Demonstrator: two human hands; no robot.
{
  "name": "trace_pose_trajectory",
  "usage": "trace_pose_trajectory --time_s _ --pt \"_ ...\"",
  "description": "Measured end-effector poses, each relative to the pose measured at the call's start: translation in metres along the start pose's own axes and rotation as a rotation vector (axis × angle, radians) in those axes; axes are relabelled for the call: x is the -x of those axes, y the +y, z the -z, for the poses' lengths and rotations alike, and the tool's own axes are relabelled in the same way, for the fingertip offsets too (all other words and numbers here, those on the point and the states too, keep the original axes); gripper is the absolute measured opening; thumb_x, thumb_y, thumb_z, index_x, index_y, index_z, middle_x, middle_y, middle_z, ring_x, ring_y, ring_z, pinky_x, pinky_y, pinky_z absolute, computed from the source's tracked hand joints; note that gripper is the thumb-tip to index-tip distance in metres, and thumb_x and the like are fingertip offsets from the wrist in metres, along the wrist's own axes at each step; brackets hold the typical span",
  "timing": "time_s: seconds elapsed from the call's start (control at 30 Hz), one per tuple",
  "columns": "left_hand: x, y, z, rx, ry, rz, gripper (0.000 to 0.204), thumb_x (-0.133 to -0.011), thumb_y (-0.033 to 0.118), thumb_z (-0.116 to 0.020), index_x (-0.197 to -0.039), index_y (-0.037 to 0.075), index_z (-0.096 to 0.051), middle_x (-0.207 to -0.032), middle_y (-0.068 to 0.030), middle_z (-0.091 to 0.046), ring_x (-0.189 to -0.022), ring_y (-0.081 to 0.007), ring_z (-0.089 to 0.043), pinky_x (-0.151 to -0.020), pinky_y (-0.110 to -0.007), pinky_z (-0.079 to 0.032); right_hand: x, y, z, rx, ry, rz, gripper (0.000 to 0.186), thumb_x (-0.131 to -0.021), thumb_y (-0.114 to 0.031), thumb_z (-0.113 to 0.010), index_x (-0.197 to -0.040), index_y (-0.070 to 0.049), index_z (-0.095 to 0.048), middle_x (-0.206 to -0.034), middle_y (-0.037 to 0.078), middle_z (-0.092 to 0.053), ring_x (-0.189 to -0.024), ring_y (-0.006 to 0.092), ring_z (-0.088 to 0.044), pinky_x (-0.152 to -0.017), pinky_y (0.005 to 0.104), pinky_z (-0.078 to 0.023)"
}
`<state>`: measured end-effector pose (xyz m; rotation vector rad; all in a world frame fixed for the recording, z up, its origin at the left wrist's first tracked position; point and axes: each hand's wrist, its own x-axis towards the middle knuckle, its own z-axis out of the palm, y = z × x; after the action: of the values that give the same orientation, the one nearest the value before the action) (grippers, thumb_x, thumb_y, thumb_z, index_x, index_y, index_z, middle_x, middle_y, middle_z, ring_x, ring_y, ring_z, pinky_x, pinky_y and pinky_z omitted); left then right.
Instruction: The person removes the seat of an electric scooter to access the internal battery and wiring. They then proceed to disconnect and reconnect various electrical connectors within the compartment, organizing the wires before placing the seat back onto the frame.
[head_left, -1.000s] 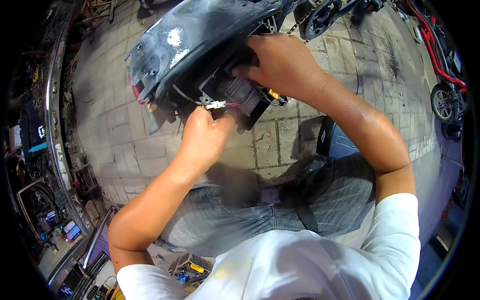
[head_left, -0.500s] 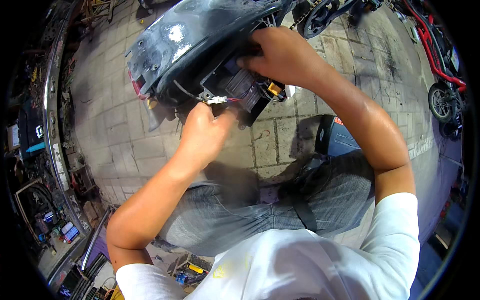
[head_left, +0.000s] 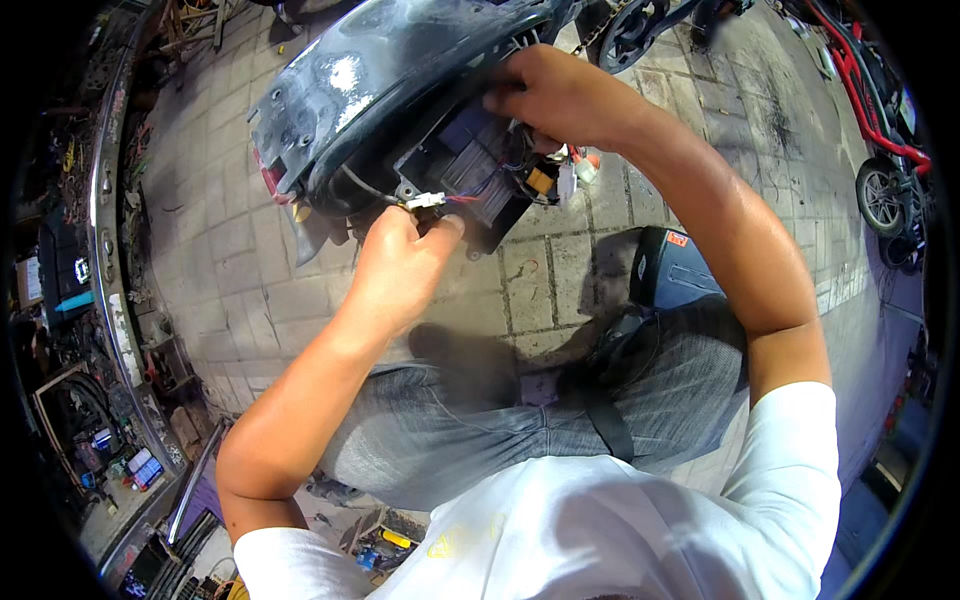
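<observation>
A dark, glossy vehicle body panel [head_left: 345, 85], scuffed pale in places, lies ahead of me, its open underside toward me. Inside show a finned metal block [head_left: 485, 178], a yellow-orange block [head_left: 540, 182] and thin wires. My left hand [head_left: 405, 260] is closed just under a white connector [head_left: 426, 200]; whatever its fingertips grip is hidden. My right hand [head_left: 570, 100] reaches under the panel's edge with bent fingers, tips in shadow, so what they hold cannot be made out. Below that hand hang a second white connector [head_left: 567, 184] and a white-and-orange piece [head_left: 588, 168].
Paving blocks [head_left: 555, 285] form the floor. Beside my knee stands a dark box [head_left: 672, 270] with a red label. A chain and dark wheel [head_left: 630, 35] lie beyond the panel. Right stands a red-framed vehicle [head_left: 860, 95]; left, a cluttered metal-edged bench [head_left: 105, 240]. Near my left elbow is a tool tray [head_left: 385, 540].
My right hand has shifted slightly up, and the white connector and white-and-orange piece below it show more fully. My left hand stays beside the other white connector, almost unmoved.
</observation>
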<state>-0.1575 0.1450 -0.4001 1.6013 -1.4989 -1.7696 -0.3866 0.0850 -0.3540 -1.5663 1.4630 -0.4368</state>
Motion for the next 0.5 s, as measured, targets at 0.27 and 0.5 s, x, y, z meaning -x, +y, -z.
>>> trace_pose_trajectory --time_s 0.27,0.5 --pt "0.001 0.003 0.001 -0.091 -0.002 -0.014 0.015 -0.093 0.01 -0.062 -0.081 0.003 -0.062 -0.075 0.0033 -0.055 -0.067 -0.006 -0.044 -0.061 -0.027 -0.037 -0.001 0.016 0.002 -0.171 -0.071 0.025 0.029 -0.092 -0.013 -0.066 -0.114 0.004 -0.068 -0.076 0.006 -0.066 -0.054 0.0115 -0.06 -0.049 0.0274 -0.045" --pt "-0.002 -0.004 -0.001 0.057 0.019 0.017 0.01 -0.093 0.01 -0.061 -0.092 0.001 -0.066 -0.091 -0.0015 -0.064 -0.082 -0.0093 -0.06 -0.079 -0.029 -0.053 0.007 0.007 -0.003 -0.139 0.041 -0.025 0.033 -0.09 -0.012 -0.068 -0.122 -0.002 -0.069 -0.082 0.006 -0.069 -0.051 0.0104 -0.057 -0.048 0.0276 -0.046"
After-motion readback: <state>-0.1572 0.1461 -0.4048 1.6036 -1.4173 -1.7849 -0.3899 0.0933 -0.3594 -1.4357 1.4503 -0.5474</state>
